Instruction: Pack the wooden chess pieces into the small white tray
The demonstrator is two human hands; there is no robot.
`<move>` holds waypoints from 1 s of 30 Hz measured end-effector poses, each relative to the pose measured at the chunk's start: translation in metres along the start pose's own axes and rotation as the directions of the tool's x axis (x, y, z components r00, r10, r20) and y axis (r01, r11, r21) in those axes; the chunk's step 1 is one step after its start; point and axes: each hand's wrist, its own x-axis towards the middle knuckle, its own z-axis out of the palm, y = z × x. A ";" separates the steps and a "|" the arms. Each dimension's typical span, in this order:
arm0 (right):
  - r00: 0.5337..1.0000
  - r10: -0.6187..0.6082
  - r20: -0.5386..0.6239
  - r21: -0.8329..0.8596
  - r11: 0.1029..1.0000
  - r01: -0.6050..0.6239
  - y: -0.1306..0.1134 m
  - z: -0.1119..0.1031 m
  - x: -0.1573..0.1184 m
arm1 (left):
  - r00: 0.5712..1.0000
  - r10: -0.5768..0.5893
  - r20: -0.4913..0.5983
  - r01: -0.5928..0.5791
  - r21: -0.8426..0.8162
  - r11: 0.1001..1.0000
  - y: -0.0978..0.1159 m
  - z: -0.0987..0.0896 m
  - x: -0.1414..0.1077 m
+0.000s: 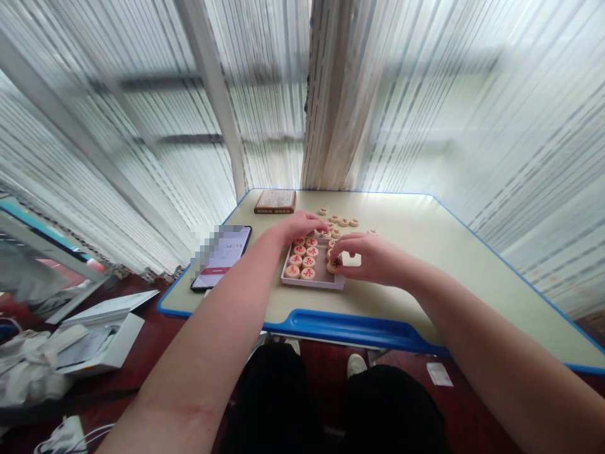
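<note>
A shallow white box point(313, 283) on the table holds several round wooden pieces with red characters in its left part, such as the front-left piece point(293, 272). More pieces stand along the box's right side. My right hand point(355, 253) has its thumb and fingers closed around a dark-marked piece point(333, 265) at the box's front right. Over the box's back edge reaches my left hand point(305, 225), its fingertips at pieces there; whether it grips one is too small to tell. Behind the hands lie several loose pieces, among them a round piece point(344, 222).
A phone point(224, 255) lies at the table's left side. A square wooden-edged box point(275, 201) sits at the back left. The pale table point(454, 252) has a blue edge with a blue tray point(350, 325) at the front. Curtains hang behind it.
</note>
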 end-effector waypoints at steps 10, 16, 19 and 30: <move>0.996 -0.061 -0.069 -0.033 0.998 0.059 0.005 0.012 0.001 | 1.000 -0.015 -0.001 0.015 0.000 1.000 0.003 0.003 -0.003; 0.998 -0.032 -0.059 -0.023 0.999 0.031 0.004 0.011 0.001 | 1.000 -0.027 -0.006 0.027 0.009 1.000 0.003 0.003 -0.003; 1.000 0.009 -0.029 0.009 1.000 -0.009 0.002 0.007 0.000 | 1.000 -0.005 -0.003 0.005 -0.007 1.000 0.003 0.003 -0.002; 0.996 0.069 -0.054 0.126 0.990 -0.062 0.003 0.007 0.001 | 1.000 -0.001 0.009 0.002 -0.010 1.000 0.002 0.003 -0.001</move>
